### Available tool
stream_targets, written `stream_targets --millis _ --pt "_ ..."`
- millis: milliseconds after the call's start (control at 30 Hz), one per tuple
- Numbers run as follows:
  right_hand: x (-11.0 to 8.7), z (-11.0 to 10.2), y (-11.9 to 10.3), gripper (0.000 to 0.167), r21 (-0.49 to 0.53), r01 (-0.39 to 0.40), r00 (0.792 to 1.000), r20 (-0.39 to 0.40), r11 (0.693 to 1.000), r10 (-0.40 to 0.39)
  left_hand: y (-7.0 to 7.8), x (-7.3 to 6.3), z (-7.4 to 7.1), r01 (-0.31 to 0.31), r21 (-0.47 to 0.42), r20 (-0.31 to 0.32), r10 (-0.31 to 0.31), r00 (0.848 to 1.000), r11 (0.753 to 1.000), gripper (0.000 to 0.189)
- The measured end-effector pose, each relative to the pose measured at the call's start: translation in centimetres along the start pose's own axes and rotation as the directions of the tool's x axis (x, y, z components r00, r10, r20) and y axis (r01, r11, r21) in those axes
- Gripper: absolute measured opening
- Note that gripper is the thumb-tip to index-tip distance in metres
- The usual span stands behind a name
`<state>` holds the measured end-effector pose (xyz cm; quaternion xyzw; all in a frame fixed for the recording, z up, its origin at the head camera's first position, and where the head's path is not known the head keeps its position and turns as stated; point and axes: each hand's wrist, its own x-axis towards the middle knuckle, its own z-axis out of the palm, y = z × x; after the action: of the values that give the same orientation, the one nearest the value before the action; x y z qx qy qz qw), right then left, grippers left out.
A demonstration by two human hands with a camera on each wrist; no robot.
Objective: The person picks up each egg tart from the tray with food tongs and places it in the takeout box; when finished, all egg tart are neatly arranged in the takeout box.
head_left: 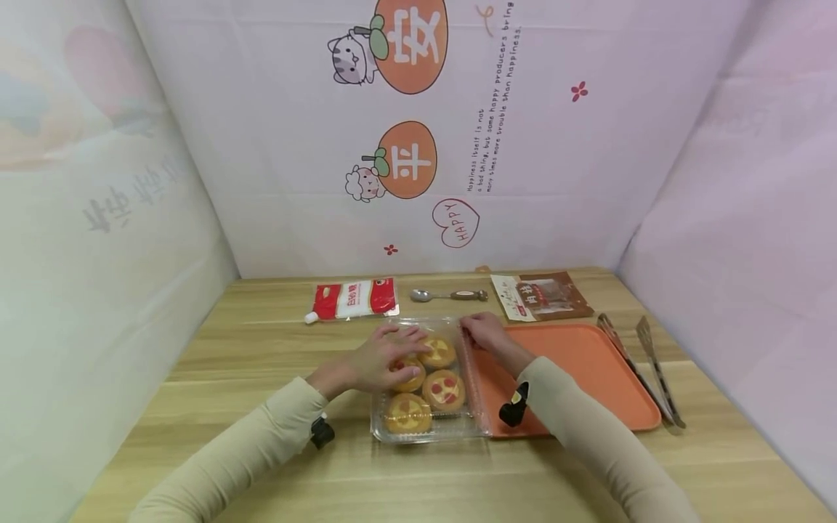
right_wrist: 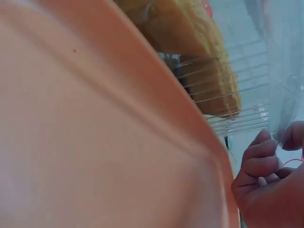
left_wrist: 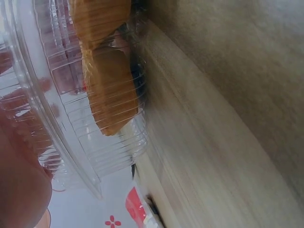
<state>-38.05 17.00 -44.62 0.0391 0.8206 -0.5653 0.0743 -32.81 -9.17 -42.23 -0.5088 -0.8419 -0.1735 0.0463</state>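
A clear plastic clamshell box [head_left: 428,437] holds several round golden tarts [head_left: 445,390], some topped with red pieces. My left hand [head_left: 382,361] lies over the left part of the lid, its fingers spread across the top. At the far right corner, my right hand [head_left: 489,334] pinches the box's clear edge; the right wrist view shows its thumb and curled fingers [right_wrist: 261,159] on the thin plastic. Through the ribbed wall in the left wrist view, a tart [left_wrist: 114,90] shows from the side. My left hand hides part of the upper left tarts.
An orange tray [head_left: 575,378] sits right against the box, with metal tongs [head_left: 660,370] along its right edge. Behind lie a red and white capped sugar pouch [head_left: 355,299], a spoon [head_left: 451,295] and a brown and white food packet [head_left: 543,296]. Printed cloth walls surround the table.
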Motion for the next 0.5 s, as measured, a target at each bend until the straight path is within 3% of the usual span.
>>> stream_targets --millis 300,400,500 --pt "0.0 -0.3 0.1 0.031 0.062 -0.016 1.000 0.021 0.998 0.015 -0.1 0.2 0.2 0.032 0.011 0.005 -0.032 0.999 0.999 0.045" --pt "-1.4 -0.7 0.0 0.033 0.042 -0.022 0.998 0.057 0.999 0.019 0.1 0.3 0.1 0.046 0.014 0.015 -0.047 0.999 0.999 0.045" --pt "-3.9 -1.2 0.1 0.035 -0.017 -0.023 0.989 0.143 1.000 0.025 0.2 0.2 0.0 0.067 0.023 0.031 -0.067 0.997 0.997 0.046"
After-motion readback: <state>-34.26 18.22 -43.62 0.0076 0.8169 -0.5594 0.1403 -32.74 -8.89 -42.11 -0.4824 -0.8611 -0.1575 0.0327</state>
